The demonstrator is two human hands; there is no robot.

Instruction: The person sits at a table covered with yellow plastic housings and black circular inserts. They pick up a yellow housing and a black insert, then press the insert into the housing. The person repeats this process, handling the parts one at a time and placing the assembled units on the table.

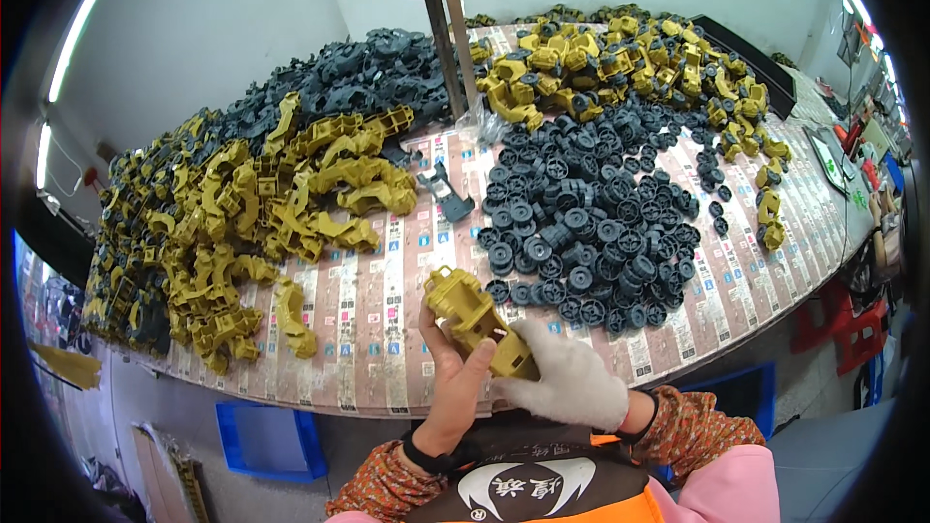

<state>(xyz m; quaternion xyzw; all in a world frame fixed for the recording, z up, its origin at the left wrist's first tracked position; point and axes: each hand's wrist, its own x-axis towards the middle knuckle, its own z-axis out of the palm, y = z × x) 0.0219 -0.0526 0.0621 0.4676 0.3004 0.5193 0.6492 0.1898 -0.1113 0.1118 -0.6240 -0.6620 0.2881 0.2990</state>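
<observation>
While gripped at both ends above the bench [387,329] edge: yellow plastic part [473,318], bare left hand [453,378] clasping it from seven o'clock, gloved right hand [567,378] closed on its lower end from four o'clock. Dark wheels [591,232] heaped at one o'clock, yellow pieces [242,223] at ten.

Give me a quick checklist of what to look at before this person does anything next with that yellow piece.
1. yellow plastic part held by both hands: ok.
2. left hand bare, fingers wrapped round the part: ok.
3. right hand in a white glove, gripping the lower end: ok.
4. dark wheels piled just beyond the hands: ok.
5. Part's far side undamaged: cannot tell.
</observation>
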